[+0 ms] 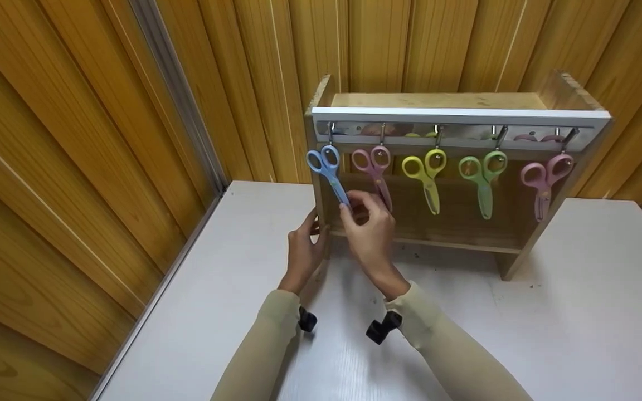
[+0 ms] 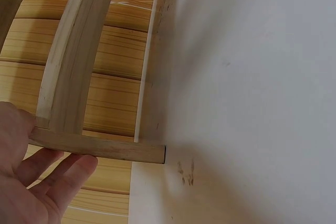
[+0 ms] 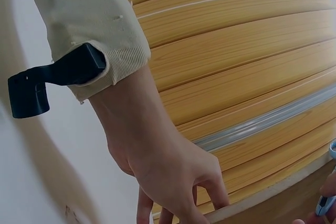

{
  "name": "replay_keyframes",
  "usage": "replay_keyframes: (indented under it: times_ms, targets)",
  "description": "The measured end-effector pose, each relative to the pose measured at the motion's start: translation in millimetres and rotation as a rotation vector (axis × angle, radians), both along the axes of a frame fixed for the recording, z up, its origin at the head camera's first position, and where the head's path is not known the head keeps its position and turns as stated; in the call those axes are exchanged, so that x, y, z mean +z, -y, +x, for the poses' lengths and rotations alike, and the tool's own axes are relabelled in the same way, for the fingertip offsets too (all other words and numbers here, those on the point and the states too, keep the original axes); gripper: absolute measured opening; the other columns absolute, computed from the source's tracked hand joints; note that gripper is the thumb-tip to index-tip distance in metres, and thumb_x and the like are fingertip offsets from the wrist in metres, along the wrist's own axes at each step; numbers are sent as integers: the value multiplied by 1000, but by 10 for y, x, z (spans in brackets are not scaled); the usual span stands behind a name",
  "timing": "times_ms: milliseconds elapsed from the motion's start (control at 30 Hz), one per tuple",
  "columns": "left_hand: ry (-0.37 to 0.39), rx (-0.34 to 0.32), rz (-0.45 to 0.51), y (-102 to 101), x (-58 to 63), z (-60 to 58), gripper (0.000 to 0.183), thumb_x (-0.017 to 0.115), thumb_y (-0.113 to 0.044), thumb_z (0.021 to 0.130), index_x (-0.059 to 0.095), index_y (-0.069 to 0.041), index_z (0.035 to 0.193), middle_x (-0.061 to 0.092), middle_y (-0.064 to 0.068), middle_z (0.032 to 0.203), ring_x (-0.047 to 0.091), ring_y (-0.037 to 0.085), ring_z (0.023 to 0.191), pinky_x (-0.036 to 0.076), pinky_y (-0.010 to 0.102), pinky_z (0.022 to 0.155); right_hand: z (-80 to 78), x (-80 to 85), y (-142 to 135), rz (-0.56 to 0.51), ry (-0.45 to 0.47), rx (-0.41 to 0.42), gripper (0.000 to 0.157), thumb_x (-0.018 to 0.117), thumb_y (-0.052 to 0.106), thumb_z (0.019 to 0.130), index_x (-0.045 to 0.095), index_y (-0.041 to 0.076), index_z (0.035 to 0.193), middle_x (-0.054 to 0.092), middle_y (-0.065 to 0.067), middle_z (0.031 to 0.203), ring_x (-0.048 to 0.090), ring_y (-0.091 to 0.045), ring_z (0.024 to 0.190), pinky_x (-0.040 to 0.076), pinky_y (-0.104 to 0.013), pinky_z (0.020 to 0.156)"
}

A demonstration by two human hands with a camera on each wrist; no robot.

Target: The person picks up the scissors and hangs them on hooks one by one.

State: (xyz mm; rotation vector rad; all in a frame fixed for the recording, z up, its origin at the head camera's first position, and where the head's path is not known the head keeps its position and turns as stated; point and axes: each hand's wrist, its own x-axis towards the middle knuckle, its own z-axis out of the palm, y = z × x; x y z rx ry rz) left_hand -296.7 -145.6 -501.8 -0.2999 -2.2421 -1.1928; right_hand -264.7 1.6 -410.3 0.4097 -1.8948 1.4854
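Blue scissors (image 1: pixel 334 181) hang by a handle loop from the leftmost hook (image 1: pixel 330 129) of a wooden rack (image 1: pixel 466 242). My right hand (image 1: pixel 374 234) pinches their blade end between thumb and fingers, and the blades tilt down to the right. Close behind those fingers hang pink scissors (image 1: pixel 378 174), their tip partly hidden. Low on the rack's left side, my left hand (image 1: pixel 304 250) grips the side panel (image 2: pixel 113 148), thumb and fingers on opposite faces in the left wrist view. The right wrist view shows the blue scissors (image 3: pixel 326 203) at its lower right edge.
Yellow scissors (image 1: pixel 429 181), green scissors (image 1: pixel 484 186) and another pink pair (image 1: pixel 544 186) hang from hooks further right. A metal strip (image 1: pixel 466 114) carries the hooks. The rack stands on a white table (image 1: pixel 198 312) against wood-panelled walls (image 1: pixel 64 167).
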Motion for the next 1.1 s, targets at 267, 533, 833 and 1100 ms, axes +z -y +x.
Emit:
replay_keyframes:
  times_ms: [267,533,833,1100]
  targets:
    - [16,-3,13,-8,5,2,51,66,-7,100,53,-4,149,70,13,129,75,23,101,61,33,86,-8,-25,37,35,12,-38,17,76,5,90,74,3,106,71,-7,93,68,-18,81,57,-33,72]
    - [-16,5,4,-11,3,-8,49,68,-8,99,55,-3,147,72,15,124,75,24,98,62,34,84,-43,-34,46,27,19,-26,18,75,3,90,73,2,107,73,-8,96,70,-22,85,57,-40,78]
    - [-15,3,10,-6,2,-10,49,68,-7,99,55,-1,146,71,17,125,75,26,100,62,34,84,-38,-26,46,37,28,-17,19,75,3,89,73,2,109,74,-9,98,70,-23,86,57,-41,79]
    - [-24,3,14,-1,-8,-19,49,69,-6,98,55,-1,146,71,17,124,75,26,99,62,35,83,-38,-29,51,39,46,0,20,75,3,90,73,2,110,73,-9,99,69,-21,86,56,-37,78]
